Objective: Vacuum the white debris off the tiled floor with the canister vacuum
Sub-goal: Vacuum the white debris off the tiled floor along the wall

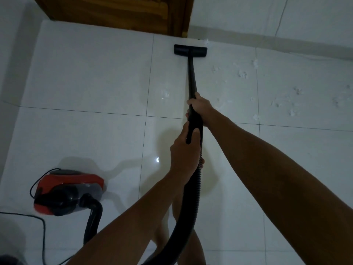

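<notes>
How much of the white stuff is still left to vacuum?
Quite a lot. The tiles on the left look mostly clean, with one small bit. Both hands, left and right, hold the wand, its nozzle by the wall. Scattered debris on the right is still untouched.

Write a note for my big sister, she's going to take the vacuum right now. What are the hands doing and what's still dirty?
Hands: right hand grips the black wand higher up; left hand grips the handle end where the ribbed hose joins.
Things: floor nozzle sits flat on the tiles by the wall, near the wooden door. Red canister stands behind to the left, cord trailing.
Done: the tiles on the left look clean.
Left: white debris scattered across the tiles to the right, a small clump left of the wand, and a bit at the wall by the nozzle.
</notes>
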